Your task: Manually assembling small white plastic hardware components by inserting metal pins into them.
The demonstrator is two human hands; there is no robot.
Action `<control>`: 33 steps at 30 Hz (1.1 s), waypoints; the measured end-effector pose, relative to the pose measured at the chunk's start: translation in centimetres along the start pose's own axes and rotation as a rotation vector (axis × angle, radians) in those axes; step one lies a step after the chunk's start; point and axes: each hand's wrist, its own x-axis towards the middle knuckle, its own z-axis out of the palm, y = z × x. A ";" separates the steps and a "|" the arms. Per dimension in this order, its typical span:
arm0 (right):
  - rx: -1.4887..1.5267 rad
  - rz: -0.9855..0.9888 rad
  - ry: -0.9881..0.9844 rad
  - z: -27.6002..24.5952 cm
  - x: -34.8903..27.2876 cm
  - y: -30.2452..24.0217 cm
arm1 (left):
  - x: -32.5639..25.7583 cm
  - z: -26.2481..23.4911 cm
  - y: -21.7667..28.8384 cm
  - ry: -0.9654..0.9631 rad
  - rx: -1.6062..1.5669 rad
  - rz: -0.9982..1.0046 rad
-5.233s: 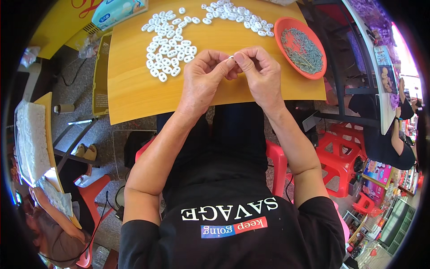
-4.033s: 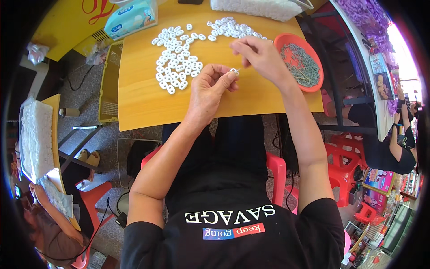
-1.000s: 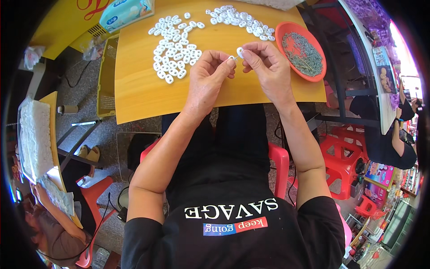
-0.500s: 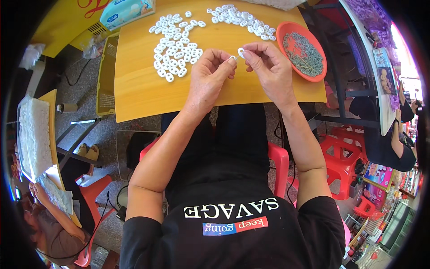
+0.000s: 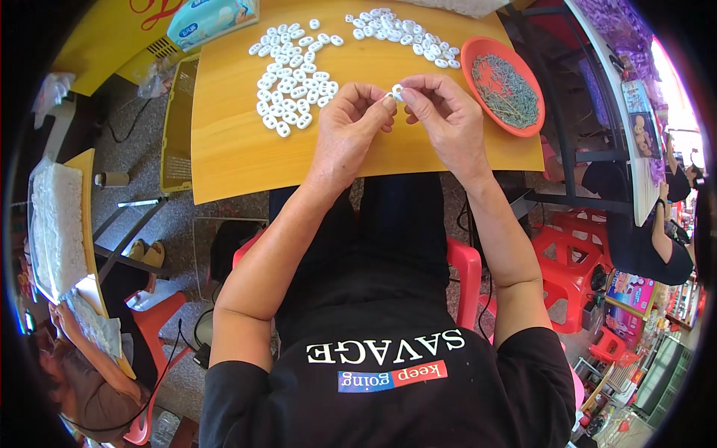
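Over the wooden table, my left hand point(image 5: 354, 123) and my right hand point(image 5: 447, 119) meet fingertip to fingertip. A small white oval plastic piece point(image 5: 397, 91) is pinched between my right thumb and forefinger. My left thumb and forefinger press together on a thin metal nail, mostly hidden by the fingers, right against that piece. Similar white plastic pieces with two holes point(image 5: 287, 87) lie loose to the left of my hands. A further pile of white pieces point(image 5: 403, 31) sits beyond them. Right of my right hand stands an orange bowl point(image 5: 467, 71) of thin grey nails point(image 5: 508, 89).
A pack of tissues point(image 5: 213, 21) lies at the table's far left corner. Beside the table's left edge stands a yellow crate point(image 5: 178, 127). Red plastic stools point(image 5: 571, 257) are on the right. Other people sit at tables on both sides.
My right hand has moved slightly left and down, bringing the white piece up against my left fingertips. The small gap between the hands has closed. The left hand has stayed nearly still.
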 end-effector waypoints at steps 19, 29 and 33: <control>0.041 -0.047 0.044 1.0 -0.5 0.5 | 0.0 -0.1 0.2 0.007 -0.038 -0.022; 0.530 0.202 -0.105 0.0 -0.4 -0.6 | -0.9 0.7 0.9 -0.113 0.111 0.182; 0.774 0.309 -0.170 0.9 -1.1 -0.7 | -1.0 0.2 0.8 -0.227 0.170 0.234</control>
